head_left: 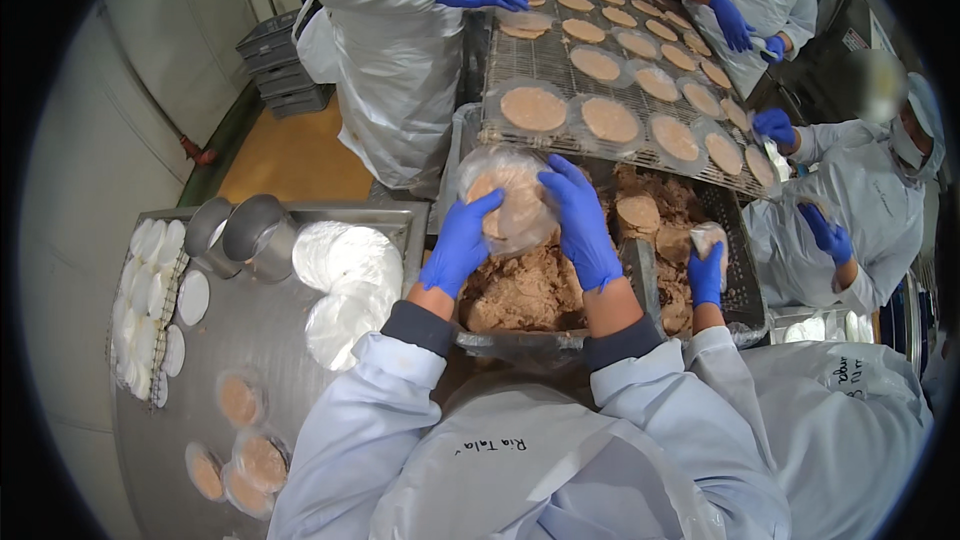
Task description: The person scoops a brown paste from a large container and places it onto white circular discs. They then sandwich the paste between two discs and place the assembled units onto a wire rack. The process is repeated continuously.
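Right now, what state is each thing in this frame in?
left hand: gloved, gripping the patty disc
right hand: gloved, pressing on the disc
patty disc: filled, held over the tub
meat tub: partly full of minced mix
wire rack: loaded with filled discs
steel cups: lying tipped on the table

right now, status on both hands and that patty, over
Left hand and right hand both gripping the film-wrapped patty. Held over the tub of meat mix. A co-worker's gloved hand close at right, not touching.

Gloved hands (520, 230) around filled clear dish (508, 202)
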The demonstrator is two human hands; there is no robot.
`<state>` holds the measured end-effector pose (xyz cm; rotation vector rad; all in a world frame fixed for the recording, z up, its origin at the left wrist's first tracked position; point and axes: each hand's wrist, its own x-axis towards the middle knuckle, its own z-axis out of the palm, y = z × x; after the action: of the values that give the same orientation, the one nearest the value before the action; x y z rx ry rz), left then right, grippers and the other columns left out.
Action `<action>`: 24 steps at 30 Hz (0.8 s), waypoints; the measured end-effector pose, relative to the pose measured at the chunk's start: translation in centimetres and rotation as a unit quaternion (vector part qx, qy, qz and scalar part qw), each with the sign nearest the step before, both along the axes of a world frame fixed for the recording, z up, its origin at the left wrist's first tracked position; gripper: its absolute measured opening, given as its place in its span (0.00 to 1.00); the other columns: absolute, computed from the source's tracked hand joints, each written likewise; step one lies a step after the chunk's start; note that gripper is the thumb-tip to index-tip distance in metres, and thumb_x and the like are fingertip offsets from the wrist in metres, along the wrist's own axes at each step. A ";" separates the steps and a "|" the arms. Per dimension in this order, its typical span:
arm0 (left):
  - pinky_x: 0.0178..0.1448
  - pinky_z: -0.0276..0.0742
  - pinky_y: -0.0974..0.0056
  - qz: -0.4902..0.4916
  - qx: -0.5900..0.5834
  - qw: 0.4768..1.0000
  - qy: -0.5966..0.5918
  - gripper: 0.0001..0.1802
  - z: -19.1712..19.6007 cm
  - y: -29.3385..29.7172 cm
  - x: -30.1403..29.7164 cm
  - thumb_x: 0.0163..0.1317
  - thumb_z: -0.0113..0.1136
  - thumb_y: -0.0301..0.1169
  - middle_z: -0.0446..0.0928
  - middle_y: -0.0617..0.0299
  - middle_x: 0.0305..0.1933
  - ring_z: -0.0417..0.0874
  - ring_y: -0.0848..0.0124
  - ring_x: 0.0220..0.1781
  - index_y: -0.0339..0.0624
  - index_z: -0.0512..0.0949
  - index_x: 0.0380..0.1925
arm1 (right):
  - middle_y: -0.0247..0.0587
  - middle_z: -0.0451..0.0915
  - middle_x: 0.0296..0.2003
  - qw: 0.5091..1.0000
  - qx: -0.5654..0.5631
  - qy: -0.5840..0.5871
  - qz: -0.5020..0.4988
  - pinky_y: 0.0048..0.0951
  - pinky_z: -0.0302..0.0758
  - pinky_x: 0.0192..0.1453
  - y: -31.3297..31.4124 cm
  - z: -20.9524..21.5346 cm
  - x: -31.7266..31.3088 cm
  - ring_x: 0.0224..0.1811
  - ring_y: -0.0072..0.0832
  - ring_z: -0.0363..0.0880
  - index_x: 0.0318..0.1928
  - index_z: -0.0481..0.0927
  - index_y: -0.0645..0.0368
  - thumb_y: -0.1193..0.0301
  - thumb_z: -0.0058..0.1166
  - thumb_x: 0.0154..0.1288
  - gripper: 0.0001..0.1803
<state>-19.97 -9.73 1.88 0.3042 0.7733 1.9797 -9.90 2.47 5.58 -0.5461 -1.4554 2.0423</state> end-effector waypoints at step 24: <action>0.53 0.72 0.53 -0.019 0.110 0.977 -0.179 0.23 2.2 -1.8 -0.7 0.57 0.55 0.31 0.72 0.52 0.48 0.74 0.60 0.50 0.34 0.64 0.52 | 0.42 0.70 0.47 0.981 -0.129 0.140 -0.043 0.37 0.73 0.50 -1.9 2.9 -0.1 0.50 0.33 0.69 0.52 0.66 0.59 0.74 0.45 0.60 0.18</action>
<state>-20.72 -11.56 4.06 0.0835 0.3171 2.0112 -10.03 0.56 8.47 -0.3934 -0.9957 2.1521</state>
